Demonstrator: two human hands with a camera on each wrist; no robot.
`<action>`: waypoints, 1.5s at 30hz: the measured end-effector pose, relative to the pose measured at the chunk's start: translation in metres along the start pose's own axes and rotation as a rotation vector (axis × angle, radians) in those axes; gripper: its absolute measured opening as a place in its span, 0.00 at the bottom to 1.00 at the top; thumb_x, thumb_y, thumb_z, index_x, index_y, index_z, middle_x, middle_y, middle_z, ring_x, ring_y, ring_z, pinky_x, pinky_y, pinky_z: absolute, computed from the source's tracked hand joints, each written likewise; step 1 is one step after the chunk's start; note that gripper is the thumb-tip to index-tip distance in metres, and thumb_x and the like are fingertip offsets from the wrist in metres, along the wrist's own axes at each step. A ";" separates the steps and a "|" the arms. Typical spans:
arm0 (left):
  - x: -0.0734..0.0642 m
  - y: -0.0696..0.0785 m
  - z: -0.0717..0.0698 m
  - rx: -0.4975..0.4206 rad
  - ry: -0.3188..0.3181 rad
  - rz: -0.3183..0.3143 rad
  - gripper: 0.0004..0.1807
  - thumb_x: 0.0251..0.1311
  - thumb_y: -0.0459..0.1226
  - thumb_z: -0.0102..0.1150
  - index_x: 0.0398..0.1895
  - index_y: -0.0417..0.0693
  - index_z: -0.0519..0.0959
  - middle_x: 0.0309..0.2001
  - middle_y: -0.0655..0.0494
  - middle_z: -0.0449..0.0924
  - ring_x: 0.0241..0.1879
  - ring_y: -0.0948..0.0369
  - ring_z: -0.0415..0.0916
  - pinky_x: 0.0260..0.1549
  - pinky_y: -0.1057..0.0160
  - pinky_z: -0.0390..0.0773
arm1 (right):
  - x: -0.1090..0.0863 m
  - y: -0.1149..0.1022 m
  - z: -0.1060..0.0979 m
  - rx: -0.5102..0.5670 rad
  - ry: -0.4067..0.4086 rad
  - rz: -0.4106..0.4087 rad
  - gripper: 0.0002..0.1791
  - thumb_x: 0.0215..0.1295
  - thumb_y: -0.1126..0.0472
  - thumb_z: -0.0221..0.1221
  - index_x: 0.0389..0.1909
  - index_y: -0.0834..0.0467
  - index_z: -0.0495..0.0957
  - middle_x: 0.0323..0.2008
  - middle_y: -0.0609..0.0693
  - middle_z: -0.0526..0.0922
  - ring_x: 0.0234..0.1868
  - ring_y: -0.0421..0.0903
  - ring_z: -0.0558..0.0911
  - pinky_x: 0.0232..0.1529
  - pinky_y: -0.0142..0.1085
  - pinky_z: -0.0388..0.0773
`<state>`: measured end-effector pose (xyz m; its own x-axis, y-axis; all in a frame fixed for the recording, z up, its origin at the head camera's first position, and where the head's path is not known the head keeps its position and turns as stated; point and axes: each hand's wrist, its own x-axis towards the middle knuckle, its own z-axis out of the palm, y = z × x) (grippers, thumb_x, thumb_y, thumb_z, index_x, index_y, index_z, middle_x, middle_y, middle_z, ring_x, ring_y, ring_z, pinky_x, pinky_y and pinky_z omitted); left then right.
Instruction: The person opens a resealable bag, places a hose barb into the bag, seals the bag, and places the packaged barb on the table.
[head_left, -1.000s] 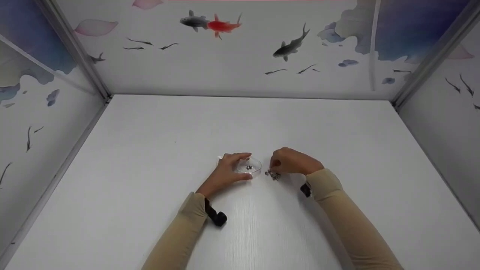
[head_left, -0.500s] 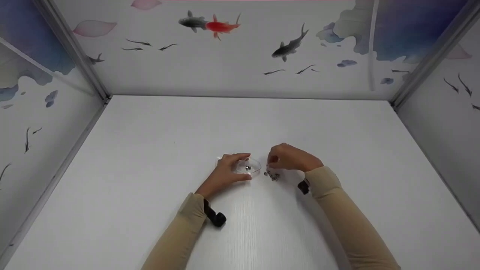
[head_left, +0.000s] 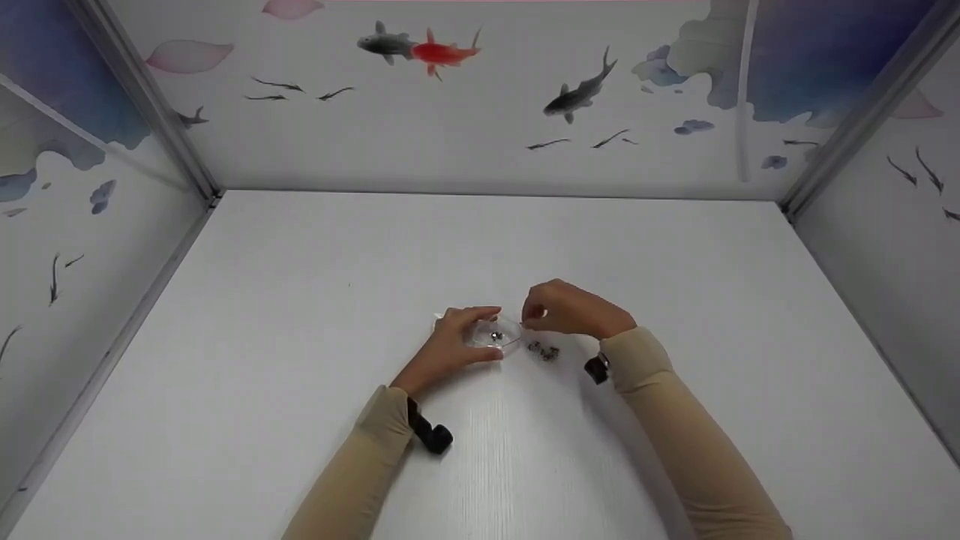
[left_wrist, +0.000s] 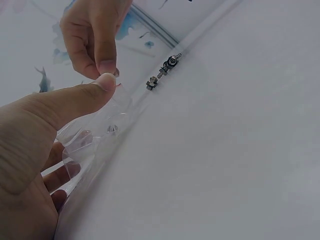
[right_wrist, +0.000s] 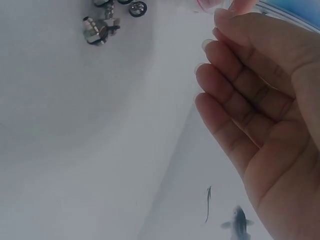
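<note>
A clear plastic bag with a thin red line along its mouth (head_left: 512,341) lies under my left hand (head_left: 452,334), whose thumb and fingers hold the mouth spread. Inside it are a few small metal fittings (head_left: 496,337), blurred through the plastic in the left wrist view. My right hand (head_left: 576,309) is at the bag's right rim, thumb and forefinger pinched together. A dark bit of a small metal fitting (left_wrist: 117,73) seems to show at those fingertips; most of it is hidden. Several loose threaded metal fittings (right_wrist: 102,31) lie in a small pile just right of the bag.
The white table (head_left: 360,247) is bounded by panels on the back, left and right, printed with fish and petals. Metal posts (head_left: 176,120) stand at the corners. Dark wrist cameras (head_left: 433,436) sit below both cuffs.
My right hand has come up and left from the pile of fittings to the bag's mouth, uncovering more of the pile. My left hand and the bag have hardly moved.
</note>
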<state>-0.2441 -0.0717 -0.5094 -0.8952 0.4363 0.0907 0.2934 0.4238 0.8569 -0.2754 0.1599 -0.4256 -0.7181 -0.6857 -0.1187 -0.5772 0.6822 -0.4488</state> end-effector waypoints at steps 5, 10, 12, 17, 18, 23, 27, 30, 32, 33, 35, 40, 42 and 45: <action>-0.001 0.002 -0.001 -0.001 -0.005 -0.011 0.38 0.48 0.49 0.72 0.66 0.58 0.71 0.61 0.59 0.74 0.58 0.57 0.62 0.62 0.48 0.61 | 0.004 -0.003 0.000 -0.021 0.003 -0.029 0.06 0.62 0.63 0.62 0.37 0.59 0.86 0.35 0.49 0.85 0.39 0.44 0.81 0.45 0.39 0.79; -0.002 0.003 -0.001 -0.014 -0.009 -0.009 0.38 0.50 0.48 0.72 0.66 0.57 0.70 0.61 0.60 0.74 0.58 0.57 0.61 0.62 0.46 0.57 | 0.008 -0.005 0.002 -0.014 0.004 -0.075 0.06 0.62 0.65 0.62 0.38 0.60 0.86 0.35 0.50 0.85 0.39 0.44 0.82 0.44 0.38 0.80; -0.002 0.003 -0.001 -0.011 -0.010 -0.007 0.38 0.50 0.48 0.72 0.66 0.58 0.70 0.61 0.60 0.74 0.58 0.58 0.61 0.62 0.46 0.57 | 0.009 -0.006 0.003 -0.015 0.002 -0.074 0.06 0.62 0.65 0.62 0.38 0.60 0.86 0.36 0.50 0.85 0.39 0.44 0.82 0.44 0.38 0.80; -0.001 0.002 -0.002 -0.001 -0.009 -0.010 0.38 0.49 0.49 0.72 0.66 0.60 0.70 0.60 0.61 0.73 0.57 0.59 0.61 0.61 0.47 0.59 | 0.011 -0.008 0.003 -0.010 0.000 -0.076 0.06 0.62 0.65 0.62 0.38 0.60 0.86 0.36 0.50 0.85 0.38 0.43 0.82 0.45 0.38 0.79; -0.001 0.002 -0.002 0.000 -0.008 -0.007 0.38 0.49 0.49 0.72 0.66 0.59 0.70 0.60 0.61 0.74 0.57 0.58 0.61 0.61 0.47 0.59 | 0.011 -0.009 0.003 -0.011 0.001 -0.080 0.06 0.62 0.65 0.62 0.37 0.60 0.86 0.35 0.50 0.85 0.38 0.43 0.82 0.44 0.38 0.79; -0.001 0.003 -0.001 0.003 -0.003 0.001 0.38 0.49 0.49 0.72 0.66 0.58 0.70 0.60 0.60 0.74 0.57 0.58 0.62 0.60 0.47 0.59 | 0.011 -0.009 0.003 -0.020 0.010 -0.092 0.07 0.62 0.65 0.63 0.38 0.60 0.86 0.36 0.50 0.85 0.38 0.44 0.82 0.45 0.38 0.79; -0.001 0.003 -0.001 0.012 -0.003 0.005 0.38 0.50 0.49 0.71 0.66 0.58 0.70 0.59 0.60 0.74 0.56 0.58 0.62 0.59 0.48 0.60 | 0.010 -0.007 0.003 -0.022 0.007 -0.097 0.08 0.62 0.65 0.63 0.40 0.61 0.86 0.38 0.51 0.86 0.40 0.45 0.83 0.45 0.39 0.80; -0.001 0.003 -0.001 0.023 -0.004 0.007 0.38 0.50 0.49 0.71 0.66 0.57 0.70 0.60 0.60 0.74 0.56 0.58 0.62 0.59 0.48 0.60 | 0.009 -0.006 0.003 -0.022 0.003 -0.092 0.08 0.62 0.65 0.63 0.40 0.61 0.86 0.38 0.52 0.86 0.40 0.45 0.83 0.45 0.39 0.80; -0.001 0.003 -0.001 0.027 -0.003 0.006 0.37 0.50 0.50 0.71 0.66 0.58 0.70 0.60 0.61 0.75 0.56 0.58 0.62 0.59 0.48 0.59 | 0.007 -0.005 0.002 -0.021 0.001 -0.083 0.08 0.61 0.65 0.63 0.40 0.61 0.86 0.37 0.52 0.86 0.39 0.45 0.83 0.45 0.39 0.80; -0.001 0.003 -0.001 0.029 -0.001 0.007 0.37 0.50 0.49 0.71 0.66 0.58 0.71 0.60 0.61 0.75 0.56 0.58 0.62 0.59 0.48 0.59 | 0.007 -0.004 0.002 -0.020 0.000 -0.076 0.08 0.61 0.65 0.63 0.39 0.60 0.86 0.37 0.51 0.86 0.39 0.44 0.82 0.45 0.39 0.80; -0.001 0.004 -0.001 0.019 0.002 -0.001 0.37 0.50 0.49 0.71 0.66 0.60 0.71 0.60 0.61 0.74 0.56 0.58 0.62 0.60 0.48 0.59 | 0.004 -0.002 0.002 -0.014 -0.001 -0.067 0.07 0.61 0.64 0.63 0.39 0.60 0.86 0.37 0.51 0.86 0.39 0.44 0.82 0.45 0.39 0.80; -0.001 0.004 -0.001 -0.012 0.009 -0.016 0.36 0.50 0.48 0.72 0.65 0.61 0.71 0.60 0.61 0.74 0.57 0.58 0.62 0.60 0.49 0.61 | -0.001 0.004 0.004 -0.013 -0.024 -0.032 0.07 0.61 0.64 0.63 0.38 0.59 0.86 0.37 0.50 0.86 0.39 0.43 0.83 0.44 0.38 0.80; -0.001 0.003 -0.001 -0.007 0.011 -0.009 0.36 0.49 0.48 0.72 0.65 0.59 0.72 0.60 0.61 0.74 0.56 0.58 0.62 0.59 0.49 0.61 | -0.003 0.007 0.006 -0.013 -0.043 0.000 0.07 0.61 0.63 0.64 0.39 0.59 0.86 0.37 0.50 0.86 0.39 0.43 0.82 0.43 0.37 0.80; -0.001 0.002 -0.001 0.003 0.012 -0.002 0.37 0.49 0.48 0.72 0.65 0.58 0.72 0.60 0.60 0.75 0.55 0.57 0.63 0.59 0.49 0.61 | -0.004 0.009 0.008 -0.001 -0.072 0.054 0.07 0.61 0.62 0.64 0.39 0.58 0.86 0.36 0.49 0.86 0.37 0.41 0.82 0.42 0.37 0.80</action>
<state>-0.2431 -0.0719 -0.5068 -0.8998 0.4259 0.0948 0.2923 0.4272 0.8556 -0.2746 0.1669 -0.4368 -0.7183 -0.6646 -0.2059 -0.5391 0.7187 -0.4390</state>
